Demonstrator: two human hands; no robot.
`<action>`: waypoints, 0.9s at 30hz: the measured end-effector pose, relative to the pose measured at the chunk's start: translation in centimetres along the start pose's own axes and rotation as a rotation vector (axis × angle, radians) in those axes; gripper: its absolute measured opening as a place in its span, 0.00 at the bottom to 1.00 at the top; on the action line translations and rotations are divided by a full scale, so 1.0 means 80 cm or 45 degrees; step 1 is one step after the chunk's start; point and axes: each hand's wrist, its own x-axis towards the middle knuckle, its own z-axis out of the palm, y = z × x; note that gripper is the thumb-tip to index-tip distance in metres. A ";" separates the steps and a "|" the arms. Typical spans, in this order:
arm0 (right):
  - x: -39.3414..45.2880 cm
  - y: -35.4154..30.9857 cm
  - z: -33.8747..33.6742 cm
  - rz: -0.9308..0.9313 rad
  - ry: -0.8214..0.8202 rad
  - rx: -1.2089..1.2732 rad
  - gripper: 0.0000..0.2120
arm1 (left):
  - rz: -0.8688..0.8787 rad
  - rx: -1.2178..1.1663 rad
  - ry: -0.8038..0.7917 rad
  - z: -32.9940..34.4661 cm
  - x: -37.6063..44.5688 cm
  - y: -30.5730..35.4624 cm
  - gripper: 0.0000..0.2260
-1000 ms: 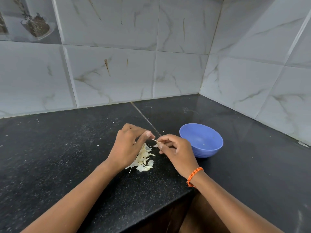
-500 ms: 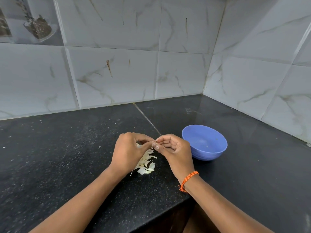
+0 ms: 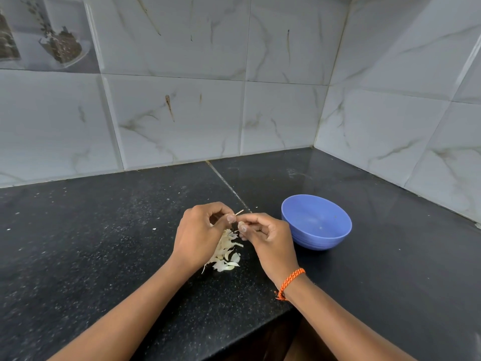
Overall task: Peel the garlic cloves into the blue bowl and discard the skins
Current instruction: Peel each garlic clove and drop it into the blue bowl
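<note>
Just left of the bowl, over the skins, left hand and right hand pinch a clove mid-peel; next: strip it, drop it in the empty-looking bowl.

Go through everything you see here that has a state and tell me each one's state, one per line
Blue bowl: upright, looks empty.
Garlic skins: piled loose on the counter.
Skin strip: pinched between both hands.
Left hand: fingers curled, pinching.
Right hand: fingers curled, pinching.

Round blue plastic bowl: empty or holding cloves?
Empty: the round blue plastic bowl stands upright, its inside showing only bare blue surface.
</note>
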 end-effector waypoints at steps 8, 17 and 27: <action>0.002 0.001 0.000 0.053 -0.023 0.065 0.05 | 0.004 0.400 0.073 -0.018 -0.001 0.008 0.07; 0.002 0.000 -0.004 0.089 -0.046 0.192 0.05 | -0.059 -0.094 -0.147 -0.011 -0.001 0.013 0.06; 0.004 0.005 -0.002 0.087 -0.075 0.191 0.06 | -0.216 -0.458 -0.269 -0.005 -0.007 0.011 0.06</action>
